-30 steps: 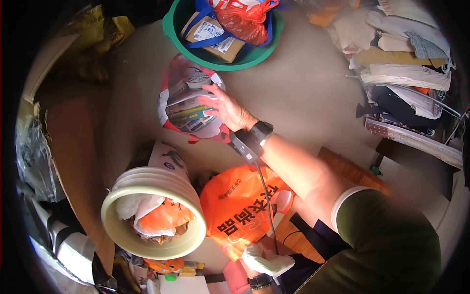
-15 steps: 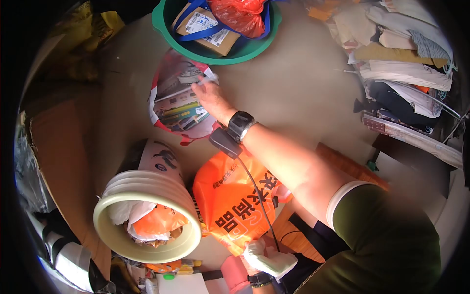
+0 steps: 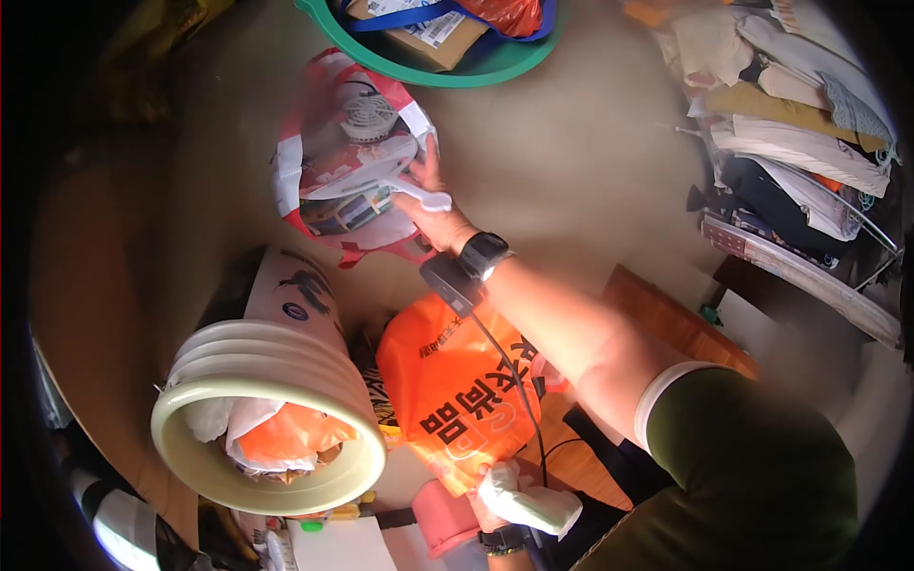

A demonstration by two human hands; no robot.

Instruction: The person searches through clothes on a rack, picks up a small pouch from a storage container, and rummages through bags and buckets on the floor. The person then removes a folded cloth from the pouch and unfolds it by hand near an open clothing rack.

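Note:
My right hand (image 3: 433,214) reaches to a red and white bag (image 3: 400,238). A white hand fan (image 3: 367,169) lies flat across the bag's mouth, its handle passing between my thumb and fingers. A round white grille (image 3: 367,116) and printed paper (image 3: 352,215) show inside. My left hand (image 3: 487,509), low in view, has its fingers closed on the bottom edge of an orange plastic bag (image 3: 457,381) with black lettering. Crumpled white material (image 3: 533,502) hangs beside that hand; whether it is gripped too is unclear. A black device with a cable (image 3: 450,284) dangles by my right wrist.
Stacked pale bins (image 3: 271,381) with bags inside lie tipped at the left. A green tub (image 3: 447,76) at the top holds a cardboard box (image 3: 428,43). Folded cloths (image 3: 790,143) are piled at the right. A pink container (image 3: 446,519) stands near the bottom.
The fan, edge-on before, now lies flat with its handle toward me. The round grille has come into view in the red and white bag. My left hand still grips the orange bag.

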